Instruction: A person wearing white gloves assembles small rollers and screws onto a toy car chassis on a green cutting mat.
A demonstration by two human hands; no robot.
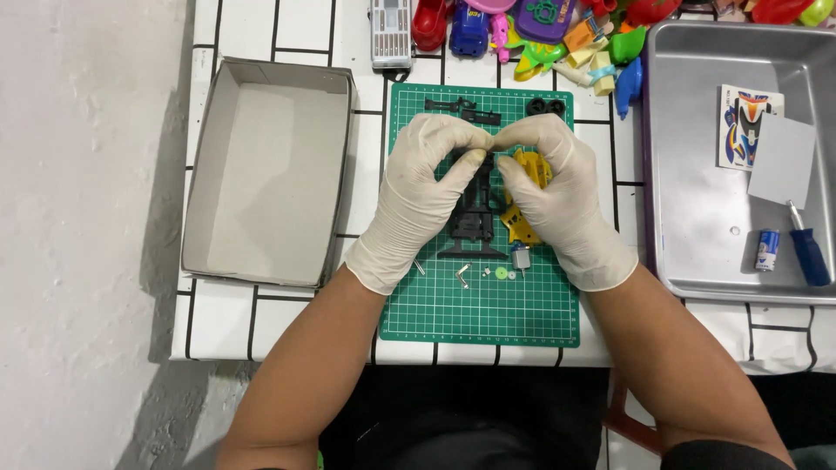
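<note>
Head view: both gloved hands, left hand (421,178) and right hand (550,187), pinch a black toy car frame (476,218) mid-mat; probably light, stiff, thin plastic, best gripped by its side rails.

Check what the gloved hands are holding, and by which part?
Left hand and right hand pinch a small dark part between fingertips above the black plastic toy-car chassis; the exact grip point is hidden.

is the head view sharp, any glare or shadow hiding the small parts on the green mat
Head view: even, soft light; the green cutting mat and small parts are sharp; mild sheen on the metal tray; the left hand and right hand cover the black chassis top, so the pinched piece is unclear.
</note>
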